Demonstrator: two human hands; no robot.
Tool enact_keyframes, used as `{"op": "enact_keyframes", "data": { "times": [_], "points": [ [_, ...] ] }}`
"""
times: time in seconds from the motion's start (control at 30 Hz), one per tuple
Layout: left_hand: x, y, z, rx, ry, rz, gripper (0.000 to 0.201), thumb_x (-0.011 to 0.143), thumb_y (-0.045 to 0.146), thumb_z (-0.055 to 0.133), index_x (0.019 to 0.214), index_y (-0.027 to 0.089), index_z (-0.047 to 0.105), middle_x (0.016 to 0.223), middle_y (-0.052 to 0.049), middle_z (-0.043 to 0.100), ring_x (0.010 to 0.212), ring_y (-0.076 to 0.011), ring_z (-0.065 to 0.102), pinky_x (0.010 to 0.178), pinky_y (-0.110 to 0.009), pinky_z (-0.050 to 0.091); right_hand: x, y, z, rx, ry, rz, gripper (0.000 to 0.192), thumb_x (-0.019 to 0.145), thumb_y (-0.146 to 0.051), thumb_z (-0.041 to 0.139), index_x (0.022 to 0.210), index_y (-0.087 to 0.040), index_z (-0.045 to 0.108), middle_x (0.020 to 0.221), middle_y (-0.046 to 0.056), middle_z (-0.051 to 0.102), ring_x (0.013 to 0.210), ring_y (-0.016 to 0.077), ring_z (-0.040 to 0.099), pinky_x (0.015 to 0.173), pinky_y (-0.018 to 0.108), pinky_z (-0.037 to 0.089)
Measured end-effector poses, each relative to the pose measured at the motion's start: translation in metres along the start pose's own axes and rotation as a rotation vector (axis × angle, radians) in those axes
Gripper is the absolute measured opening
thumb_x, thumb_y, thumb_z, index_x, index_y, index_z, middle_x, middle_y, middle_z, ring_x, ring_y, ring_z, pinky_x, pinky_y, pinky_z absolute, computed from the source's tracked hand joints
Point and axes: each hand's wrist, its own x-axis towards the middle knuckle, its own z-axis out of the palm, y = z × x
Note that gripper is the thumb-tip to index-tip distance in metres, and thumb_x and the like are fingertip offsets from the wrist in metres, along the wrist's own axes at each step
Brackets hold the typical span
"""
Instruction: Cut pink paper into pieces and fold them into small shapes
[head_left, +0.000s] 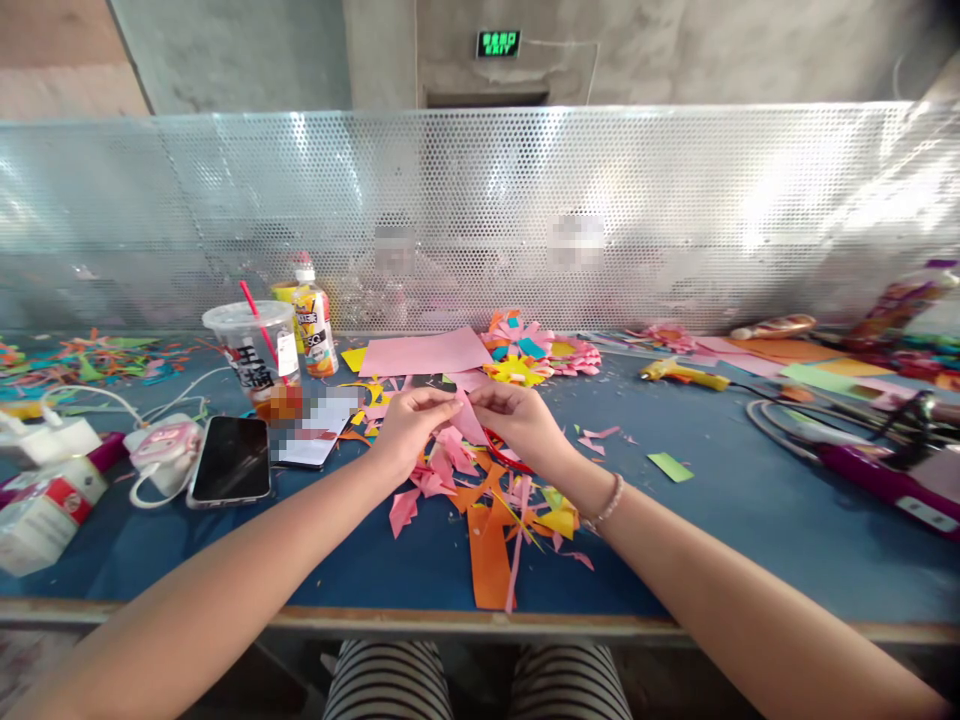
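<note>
Pink paper is pinched between your two hands at a blue worktable, the folded piece standing right at your fingertips. Your left hand grips its left edge, thumb and forefinger drawn together with no gap that shows; your right hand, a beaded bracelet at the wrist, pinches the opposite edge just as closely. The other fingers curl inward, partly hidden.

Directly below your fingers lie crumpled pink scraps, and nearer to you, an orange strip. A red object, mostly covered, shows just under your right fingers. Beyond your fingertips rests a flat pink sheet, with a yellow paper flower near its right end. Well to the right of your fingers lie a green slip and, farther off, a yellow glue gun. Left of them sit a dark-screened phone, a lidded cup with a red straw and a drink bottle.
</note>
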Motion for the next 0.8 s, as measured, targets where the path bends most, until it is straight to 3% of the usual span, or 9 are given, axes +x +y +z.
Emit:
{"op": "enact_keyframes", "data": {
  "times": [0.3, 0.4, 0.6, 0.8],
  "points": [
    [0.0015, -0.0046, -0.0034, 0.133, -0.035, 0.088, 0.02, 0.06, 0.029, 0.068, 0.071, 0.013, 0.064, 0.065, -0.002, 0.06, 0.059, -0.0099, 0.053, 0.06, -0.024, 0.044, 0.0004, -0.002, -0.0002, -0.054, 0.021, 0.012, 0.007, 0.068, -0.02, 0.056, 0.07, -0.014, 0.059, 0.062, -0.001, 0.054, 0.05, 0.0063, 0.043, 0.047, 0.02, 0.034],
    [0.0016, -0.0047, -0.0044, 0.167, -0.047, 0.124, 0.019, 0.063, 0.031, 0.065, 0.072, 0.014, 0.063, 0.066, -0.003, 0.061, 0.06, -0.0107, 0.054, 0.06, -0.025, 0.045, -0.0005, -0.0051, -0.0021, -0.103, 0.017, -0.023, 0.015, 0.075, -0.026, 0.052, 0.066, -0.014, 0.055, 0.058, -0.002, 0.05, 0.051, 0.0067, 0.042, 0.048, 0.02, 0.035],
    [-0.0038, -0.0003, -0.0027, 0.39, -0.183, 0.294, 0.017, 0.068, 0.028, 0.06, 0.076, 0.014, 0.065, 0.073, -0.004, 0.065, 0.068, -0.0141, 0.058, 0.064, -0.025, 0.045, -0.0018, -0.0036, -0.0023, -0.176, 0.063, -0.19, 0.019, 0.07, -0.029, 0.061, 0.085, -0.018, 0.057, 0.079, 0.002, 0.055, 0.074, 0.0122, 0.052, 0.061, 0.024, 0.043],
    [-0.0058, -0.0006, -0.0019, 0.455, -0.234, 0.34, 0.017, 0.073, 0.028, 0.054, 0.077, 0.015, 0.065, 0.073, -0.004, 0.065, 0.071, -0.0157, 0.059, 0.065, -0.027, 0.046, -0.0009, 0.0007, 0.0012, -0.072, 0.033, -0.134, 0.015, 0.067, -0.03, 0.064, 0.073, -0.017, 0.06, 0.071, 0.001, 0.059, 0.066, 0.0118, 0.054, 0.061, 0.025, 0.044]
  ]
}}
